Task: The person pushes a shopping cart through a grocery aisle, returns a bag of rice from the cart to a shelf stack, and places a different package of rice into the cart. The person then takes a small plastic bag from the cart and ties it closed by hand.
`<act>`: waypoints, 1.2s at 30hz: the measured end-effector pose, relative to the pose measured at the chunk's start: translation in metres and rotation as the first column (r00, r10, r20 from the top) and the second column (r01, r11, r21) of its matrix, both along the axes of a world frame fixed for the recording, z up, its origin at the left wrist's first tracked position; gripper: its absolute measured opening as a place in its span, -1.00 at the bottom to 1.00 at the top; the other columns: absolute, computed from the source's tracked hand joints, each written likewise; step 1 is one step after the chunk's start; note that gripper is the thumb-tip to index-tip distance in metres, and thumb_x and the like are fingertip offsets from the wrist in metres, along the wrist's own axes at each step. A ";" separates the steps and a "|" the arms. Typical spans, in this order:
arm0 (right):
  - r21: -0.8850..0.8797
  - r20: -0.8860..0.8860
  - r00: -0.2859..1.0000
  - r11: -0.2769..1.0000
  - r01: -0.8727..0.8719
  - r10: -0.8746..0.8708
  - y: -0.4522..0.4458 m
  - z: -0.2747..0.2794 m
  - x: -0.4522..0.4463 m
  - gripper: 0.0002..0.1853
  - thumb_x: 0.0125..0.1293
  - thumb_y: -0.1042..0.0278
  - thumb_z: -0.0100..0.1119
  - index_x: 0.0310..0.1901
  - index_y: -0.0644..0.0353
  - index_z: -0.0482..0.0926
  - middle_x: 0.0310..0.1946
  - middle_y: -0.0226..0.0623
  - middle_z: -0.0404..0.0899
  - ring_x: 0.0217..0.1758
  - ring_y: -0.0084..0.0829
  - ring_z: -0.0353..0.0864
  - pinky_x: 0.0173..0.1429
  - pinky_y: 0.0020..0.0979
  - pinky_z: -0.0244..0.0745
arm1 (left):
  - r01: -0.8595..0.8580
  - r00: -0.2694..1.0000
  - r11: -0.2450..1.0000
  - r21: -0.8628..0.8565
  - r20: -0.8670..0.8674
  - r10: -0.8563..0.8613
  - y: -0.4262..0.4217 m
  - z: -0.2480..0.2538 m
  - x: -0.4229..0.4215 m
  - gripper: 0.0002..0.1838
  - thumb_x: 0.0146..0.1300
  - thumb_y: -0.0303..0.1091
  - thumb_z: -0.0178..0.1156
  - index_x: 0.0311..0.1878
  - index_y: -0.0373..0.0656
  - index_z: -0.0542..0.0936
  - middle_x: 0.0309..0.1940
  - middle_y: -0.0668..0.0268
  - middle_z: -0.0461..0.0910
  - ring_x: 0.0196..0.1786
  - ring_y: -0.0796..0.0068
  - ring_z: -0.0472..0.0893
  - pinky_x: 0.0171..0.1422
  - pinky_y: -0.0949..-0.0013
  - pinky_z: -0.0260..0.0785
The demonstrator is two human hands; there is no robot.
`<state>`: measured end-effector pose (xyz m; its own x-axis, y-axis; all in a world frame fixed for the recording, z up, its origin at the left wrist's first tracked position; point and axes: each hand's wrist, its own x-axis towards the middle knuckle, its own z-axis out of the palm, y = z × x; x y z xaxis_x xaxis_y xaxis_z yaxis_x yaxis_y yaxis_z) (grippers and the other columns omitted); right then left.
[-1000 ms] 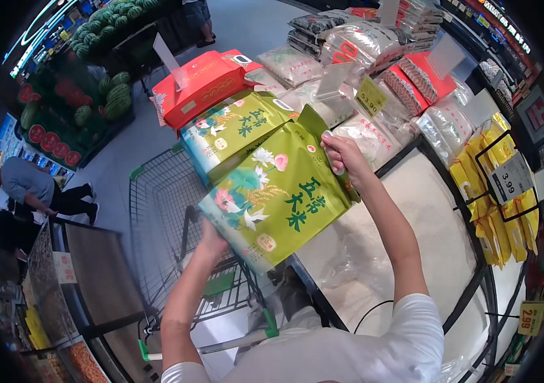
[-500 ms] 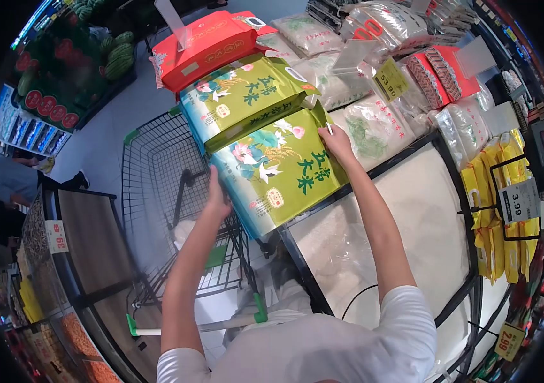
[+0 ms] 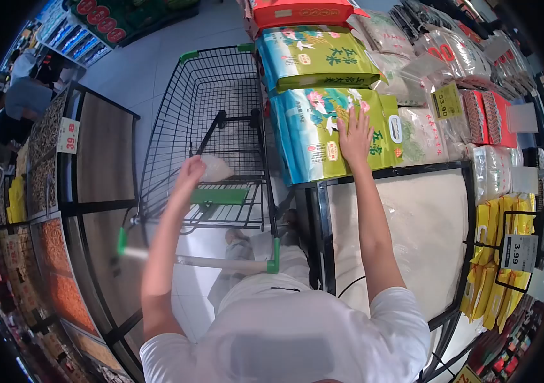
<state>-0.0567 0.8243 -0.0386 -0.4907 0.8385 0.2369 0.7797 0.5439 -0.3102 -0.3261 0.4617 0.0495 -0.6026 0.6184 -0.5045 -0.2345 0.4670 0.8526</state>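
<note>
My right hand [image 3: 356, 135] lies flat, fingers spread, on top of a green and blue rice bag [image 3: 310, 150] printed with lotus flowers and cranes. A white carry handle [image 3: 396, 129] shows at the bag's right end. Over the shopping cart [image 3: 169, 121], my left hand [image 3: 191, 172] has its fingers curled against the left edge of a small whitish plastic bag [image 3: 218, 168]. What that bag contains is hard to make out. Beyond my right hand, a matching rice bag [image 3: 313, 57] lies under a red package [image 3: 304, 11].
An open bin of loose white rice [image 3: 406, 223] borders the rice bags on my right. Clear rice packs [image 3: 419, 134] and yellow packets [image 3: 486, 236] stand farther right. Dry-goods bins [image 3: 61, 274] line the left side. A person [image 3: 26, 96] is at the far left.
My left hand has left the rice bag's side and moved to the small plastic bag in the cart. My right hand has let go of the bag's end and now rests flat on top.
</note>
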 end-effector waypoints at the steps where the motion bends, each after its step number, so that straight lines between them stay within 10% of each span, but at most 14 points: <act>1: 0.001 0.011 1.000 1.000 0.011 -0.011 0.000 -0.002 0.001 -0.25 0.47 -0.28 -0.26 0.51 0.06 0.13 0.54 0.03 -0.02 0.59 0.08 -0.05 0.57 0.16 -0.23 | 0.024 0.999 1.000 0.013 -0.036 -0.024 -0.028 0.004 -0.008 -0.32 0.34 0.03 0.18 0.40 -0.14 0.32 0.33 0.20 0.39 0.42 0.41 0.29 0.48 0.25 0.06; 4: -0.017 -0.011 0.999 0.999 0.033 -0.033 -0.006 -0.008 0.003 -0.28 0.49 -0.21 -0.21 0.49 0.14 0.16 0.51 0.09 0.05 0.57 0.08 0.01 0.55 0.13 -0.15 | 0.034 0.941 0.995 -0.095 -0.331 -0.064 -0.113 -0.008 -0.028 -0.49 0.35 -0.12 0.24 0.25 -0.19 0.46 0.18 0.16 0.54 0.25 0.30 0.50 0.33 0.30 0.28; 9: -0.100 -0.219 0.970 0.987 -0.127 0.103 -0.130 0.036 0.000 -0.42 0.44 0.07 0.09 0.30 0.37 0.38 0.34 0.17 0.31 0.42 0.05 0.28 0.46 -0.18 0.17 | 0.046 0.430 0.954 -0.295 -0.857 -0.286 -0.224 -0.027 -0.045 -0.53 0.23 -0.11 0.30 0.09 -0.25 0.57 -0.06 0.05 0.62 0.01 0.01 0.58 0.15 0.05 0.38; 13: -0.299 -0.318 0.948 0.948 -0.112 0.011 -0.300 0.069 -0.017 -0.47 0.41 0.06 0.15 0.26 0.26 0.47 0.32 0.04 0.38 0.40 -0.04 0.35 0.45 -0.22 0.22 | 0.073 0.510 0.955 -0.288 -0.812 -0.283 -0.275 -0.044 -0.056 -0.50 0.21 -0.05 0.30 0.07 -0.24 0.57 0.07 0.03 0.58 0.10 -0.03 0.55 0.20 0.04 0.36; 16: -0.275 -0.044 0.998 0.961 0.034 -0.048 -0.389 0.046 -0.017 -0.49 0.38 -0.01 0.14 0.18 0.22 0.56 0.35 0.03 0.34 0.41 -0.02 0.33 0.43 -0.08 0.20 | -0.008 0.535 0.951 -0.309 -0.805 -0.257 -0.288 -0.047 -0.056 -0.60 0.25 -0.07 0.27 0.00 -0.15 0.62 0.16 0.18 0.55 0.15 0.08 0.57 0.14 0.06 0.44; 17: 0.062 0.120 0.992 0.997 -0.036 0.028 -0.408 0.045 -0.019 -0.57 0.38 0.02 0.14 0.08 0.17 0.64 0.27 -0.09 0.46 0.33 -0.11 0.43 0.44 -0.05 0.17 | -0.021 0.551 0.942 -0.334 -0.790 -0.268 -0.287 -0.044 -0.054 -0.62 0.26 -0.06 0.26 -0.01 -0.13 0.64 0.19 0.22 0.53 0.14 0.11 0.58 0.12 0.07 0.46; 26: -0.014 0.057 0.993 0.995 0.104 -0.103 -0.416 0.042 -0.049 -0.69 0.39 0.09 0.11 -0.27 0.12 0.72 -0.34 -0.34 0.70 -0.23 -0.26 0.66 0.42 -0.12 0.18 | -0.055 0.538 0.917 -0.395 -0.785 -0.306 -0.280 -0.045 -0.071 -0.67 0.28 -0.03 0.19 -0.09 -0.07 0.67 0.27 0.34 0.47 -0.07 0.15 0.68 -0.07 0.12 0.53; 36: -0.060 0.021 0.993 0.991 0.120 -0.119 -0.386 0.049 -0.096 -0.72 0.37 0.13 0.12 -0.33 0.10 0.72 -0.36 -0.32 0.68 -0.20 -0.23 0.66 0.41 -0.02 0.18 | -0.039 0.548 0.914 -0.404 -0.774 -0.319 -0.252 -0.049 -0.112 -0.66 0.28 -0.03 0.21 -0.07 -0.06 0.67 0.31 0.38 0.44 0.02 0.12 0.65 0.03 0.11 0.50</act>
